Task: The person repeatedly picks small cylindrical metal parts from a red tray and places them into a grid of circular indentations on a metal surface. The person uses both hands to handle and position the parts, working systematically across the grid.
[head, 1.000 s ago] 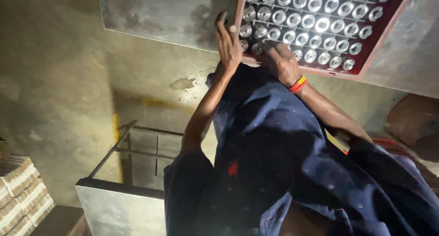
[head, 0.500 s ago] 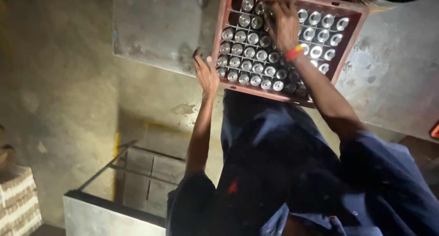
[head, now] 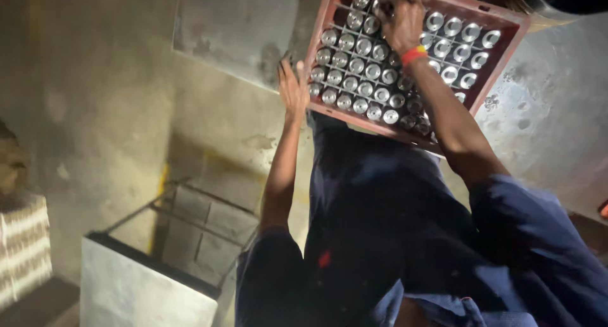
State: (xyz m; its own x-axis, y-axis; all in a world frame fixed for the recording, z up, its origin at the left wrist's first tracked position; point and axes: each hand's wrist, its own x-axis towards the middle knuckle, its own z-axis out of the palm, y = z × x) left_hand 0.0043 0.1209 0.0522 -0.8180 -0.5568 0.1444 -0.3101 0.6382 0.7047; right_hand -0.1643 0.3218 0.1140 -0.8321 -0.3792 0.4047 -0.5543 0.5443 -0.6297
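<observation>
1. Head view: a red crate (head: 500, 45) full of capped bottles (head: 364, 67) sits at the top of the frame, in front of the person's dark blue clothing (head: 380, 226), above a stained concrete floor (head: 114, 112).
2. The left hand (head: 292, 89) is pressed flat against the crate's near left edge, fingers extended rather than curled; it steadies the crate more than it grips it.
3. The right hand (head: 399, 13), with a red and yellow wristband (head: 413, 53), reaches across the bottle tops to the far side. Its fingers appear curled over the rim or a divider, but the exact hold cannot be told.
4. Risk: the load looks heavy and the left palm has no firm purchase. If the crate tilts, it could slip off that hand and drop bottles on the floor or against the metal-framed box (head: 152, 264) below.
5. Change: against the earlier frame, the crate sits higher and further right in view, and the right hand has shifted toward its far edge.
</observation>
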